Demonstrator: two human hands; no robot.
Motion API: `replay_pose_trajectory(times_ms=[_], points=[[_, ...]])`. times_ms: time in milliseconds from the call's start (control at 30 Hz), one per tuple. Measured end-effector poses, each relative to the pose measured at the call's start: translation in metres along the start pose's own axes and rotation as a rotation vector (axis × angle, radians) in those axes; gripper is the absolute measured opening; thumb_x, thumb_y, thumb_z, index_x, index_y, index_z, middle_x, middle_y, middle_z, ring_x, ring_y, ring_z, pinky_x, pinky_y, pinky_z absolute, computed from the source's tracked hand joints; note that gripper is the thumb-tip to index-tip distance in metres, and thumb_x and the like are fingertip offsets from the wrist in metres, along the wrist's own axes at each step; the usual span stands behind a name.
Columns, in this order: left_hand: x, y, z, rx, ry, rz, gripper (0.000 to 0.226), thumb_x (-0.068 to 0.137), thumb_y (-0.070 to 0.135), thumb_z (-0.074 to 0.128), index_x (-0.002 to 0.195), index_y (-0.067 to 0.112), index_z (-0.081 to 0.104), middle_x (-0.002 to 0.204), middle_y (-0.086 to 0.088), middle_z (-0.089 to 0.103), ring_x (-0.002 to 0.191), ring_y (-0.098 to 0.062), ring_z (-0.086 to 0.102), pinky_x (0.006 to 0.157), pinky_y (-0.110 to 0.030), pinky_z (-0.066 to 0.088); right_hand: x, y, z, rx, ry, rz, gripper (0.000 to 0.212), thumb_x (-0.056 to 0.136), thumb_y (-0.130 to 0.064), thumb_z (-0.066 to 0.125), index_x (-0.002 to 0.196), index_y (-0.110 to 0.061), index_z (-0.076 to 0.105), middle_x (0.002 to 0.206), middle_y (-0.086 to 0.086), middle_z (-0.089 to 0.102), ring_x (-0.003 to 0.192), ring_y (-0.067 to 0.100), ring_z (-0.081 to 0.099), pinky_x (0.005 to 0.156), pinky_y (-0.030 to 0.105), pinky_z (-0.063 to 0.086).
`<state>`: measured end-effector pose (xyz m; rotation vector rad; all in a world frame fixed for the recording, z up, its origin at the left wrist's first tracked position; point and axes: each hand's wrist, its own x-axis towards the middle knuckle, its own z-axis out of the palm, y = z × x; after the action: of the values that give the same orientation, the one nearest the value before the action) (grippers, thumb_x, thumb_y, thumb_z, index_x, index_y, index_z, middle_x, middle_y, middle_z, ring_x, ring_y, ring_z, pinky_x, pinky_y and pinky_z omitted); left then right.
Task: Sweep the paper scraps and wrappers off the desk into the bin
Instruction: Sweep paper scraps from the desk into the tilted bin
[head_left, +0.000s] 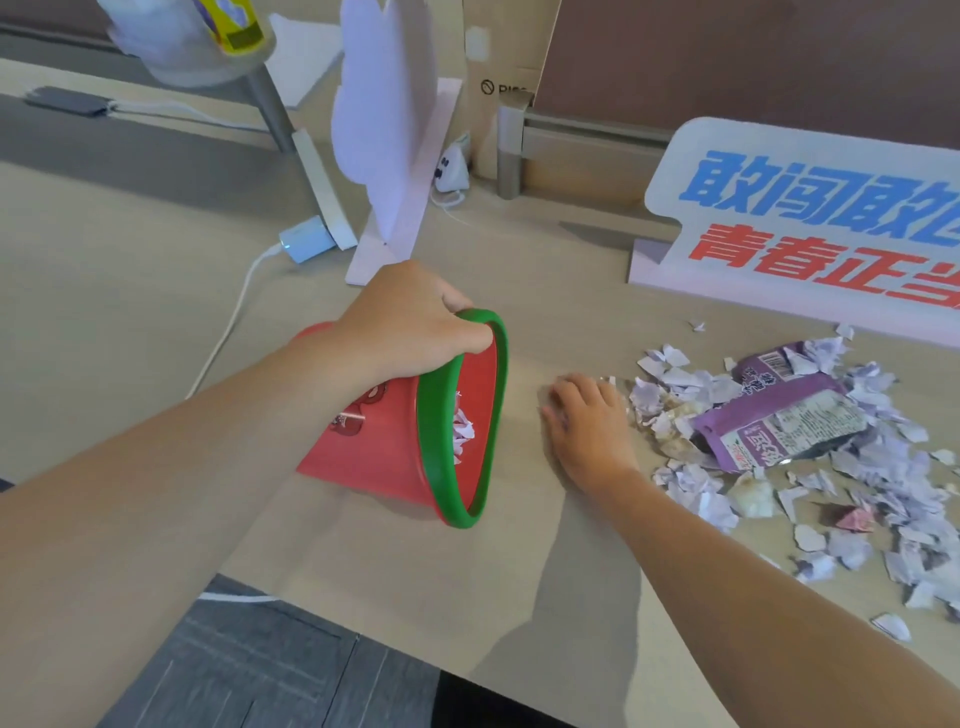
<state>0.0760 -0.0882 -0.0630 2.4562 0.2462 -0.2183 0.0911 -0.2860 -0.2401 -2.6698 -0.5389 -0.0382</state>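
A red bin (374, 441) with a green rim lies tipped on its side on the desk, its mouth facing right. White scraps show inside it. My left hand (410, 322) grips the top of the rim. My right hand (587, 421) lies flat on the desk, palm down, fingers toward the bin, a short gap from its mouth. Its back edge touches a pile of torn white paper scraps (852, 499). A crumpled purple wrapper (779, 415) lies on the pile, and a small red wrapper (852, 519) sits lower in it.
A white sign with blue and red characters (810, 228) stands behind the pile. A white foam cut-out on a stand (384, 135) rises behind the bin. A blue charger with a white cable (306, 244) lies at the left. The desk's front edge (363, 629) runs below my arms.
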Motion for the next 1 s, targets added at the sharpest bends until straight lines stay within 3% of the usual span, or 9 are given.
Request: replay_pose_trajectory(times_ms=[67, 233, 400, 500, 600, 733, 867, 933, 1000], points=[[0.001, 0.0, -0.001, -0.017, -0.008, -0.006, 0.016, 0.073, 0.019, 0.067, 0.073, 0.008, 0.079, 0.043, 0.011, 0.043, 0.043, -0.005, 0.039, 0.043, -0.014, 0.028, 0.004, 0.003, 0.002, -0.047, 0.022, -0.008, 0.009, 0.087, -0.013, 0.055, 0.088, -0.006, 0.06, 0.092, 0.014, 0.061, 0.089, 0.037, 0.056, 0.08, 0.045, 0.044], [0.001, -0.001, -0.003, -0.033, -0.002, -0.007, 0.018, 0.072, 0.018, 0.066, 0.07, 0.002, 0.075, 0.043, 0.009, 0.039, 0.043, -0.007, 0.035, 0.044, -0.016, 0.027, 0.015, 0.015, -0.006, -0.066, -0.025, -0.038, 0.041, 0.086, -0.035, 0.041, 0.062, -0.007, 0.058, 0.062, 0.011, 0.06, 0.061, 0.033, 0.058, 0.05, 0.032, 0.042], [0.0, 0.0, -0.003, -0.052, -0.008, -0.007, 0.022, 0.07, 0.018, 0.065, 0.063, -0.002, 0.062, 0.051, 0.0, 0.038, 0.05, -0.011, 0.031, 0.054, -0.026, 0.026, 0.016, 0.015, -0.014, -0.059, -0.139, 0.117, 0.044, 0.091, -0.026, 0.045, 0.051, -0.009, 0.042, 0.062, 0.012, 0.055, 0.06, 0.033, 0.054, 0.052, 0.029, 0.033], [0.0, 0.006, -0.001, -0.068, -0.022, -0.008, 0.021, 0.069, 0.018, 0.065, 0.065, -0.003, 0.065, 0.051, 0.0, 0.042, 0.05, -0.011, 0.033, 0.055, -0.026, 0.028, 0.021, 0.005, -0.03, 0.168, -0.202, 0.405, 0.044, 0.087, -0.025, 0.045, 0.047, -0.012, 0.032, 0.049, 0.004, 0.039, 0.047, 0.021, 0.038, 0.045, 0.028, 0.027], [0.005, 0.014, 0.0, -0.089, -0.027, 0.003, 0.035, 0.065, 0.026, 0.062, 0.08, -0.003, 0.075, 0.057, -0.005, 0.048, 0.055, -0.011, 0.039, 0.058, -0.027, 0.032, 0.02, -0.026, -0.052, 0.552, -0.019, 0.561, 0.046, 0.082, -0.018, 0.051, 0.044, -0.018, 0.025, 0.041, -0.005, 0.023, 0.039, 0.012, 0.02, 0.039, 0.026, 0.018], [0.01, 0.027, 0.0, -0.078, -0.023, 0.048, 0.032, 0.058, 0.03, 0.057, 0.063, -0.001, 0.064, 0.053, -0.002, 0.039, 0.053, -0.011, 0.03, 0.056, -0.029, 0.028, 0.015, -0.089, -0.079, 0.934, 0.061, 0.485, 0.048, 0.086, -0.022, 0.054, 0.045, -0.018, 0.03, 0.045, -0.003, 0.025, 0.045, 0.013, 0.022, 0.045, 0.028, 0.017], [0.014, 0.03, 0.001, -0.106, -0.027, 0.02, 0.038, 0.059, 0.029, 0.058, 0.072, -0.005, 0.069, 0.058, -0.004, 0.043, 0.058, -0.012, 0.034, 0.06, -0.029, 0.03, 0.015, -0.116, -0.077, 0.837, -0.208, 0.308, 0.027, 0.092, -0.02, 0.044, 0.083, 0.0, 0.059, 0.081, 0.018, 0.062, 0.076, 0.027, 0.057, 0.068, 0.035, 0.045], [0.018, 0.029, 0.003, -0.111, -0.048, 0.013, 0.045, 0.058, 0.031, 0.058, 0.081, -0.005, 0.072, 0.061, -0.005, 0.048, 0.06, -0.011, 0.039, 0.061, -0.029, 0.032, 0.016, -0.116, -0.066, 0.791, -0.312, 0.203, 0.03, 0.091, -0.016, 0.039, 0.106, 0.004, 0.056, 0.111, 0.026, 0.058, 0.105, 0.037, 0.054, 0.092, 0.046, 0.044], [0.022, 0.028, 0.004, -0.101, -0.063, 0.021, 0.05, 0.058, 0.033, 0.058, 0.088, -0.003, 0.076, 0.063, -0.009, 0.056, 0.062, -0.011, 0.043, 0.062, -0.029, 0.034, 0.013, -0.111, -0.064, 0.696, -0.243, 0.106, 0.033, 0.089, -0.024, 0.038, 0.102, -0.004, 0.061, 0.107, 0.021, 0.06, 0.102, 0.036, 0.052, 0.093, 0.047, 0.041]])
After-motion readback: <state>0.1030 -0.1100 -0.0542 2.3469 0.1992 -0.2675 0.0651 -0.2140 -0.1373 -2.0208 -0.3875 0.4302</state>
